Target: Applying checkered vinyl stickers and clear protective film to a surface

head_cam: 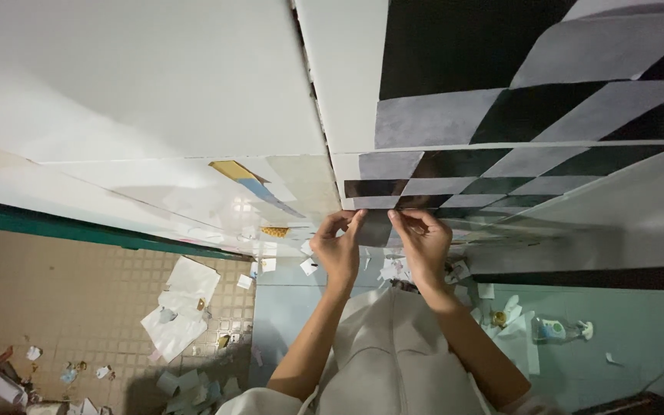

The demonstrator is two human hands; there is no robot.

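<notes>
My left hand (pixel 337 247) and my right hand (pixel 423 244) are raised side by side against a white wall (pixel 155 84). Between their fingertips they pinch a dark grey square sheet (pixel 376 227), its top edge pressed to the wall just under a pattern of black and grey squares (pixel 493 115). The sheet sits at the lower left end of that pattern. Both forearms rise from below, over my pale garment (pixel 382 361).
Scraps of white paper (pixel 182 303) lie scattered on the tan tiled floor at lower left. A clear spray bottle (pixel 559 330) lies on the pale green floor at right. A green strip (pixel 55 224) runs along the wall's base. Yellow and blue pieces (pixel 244 178) are stuck on the wall.
</notes>
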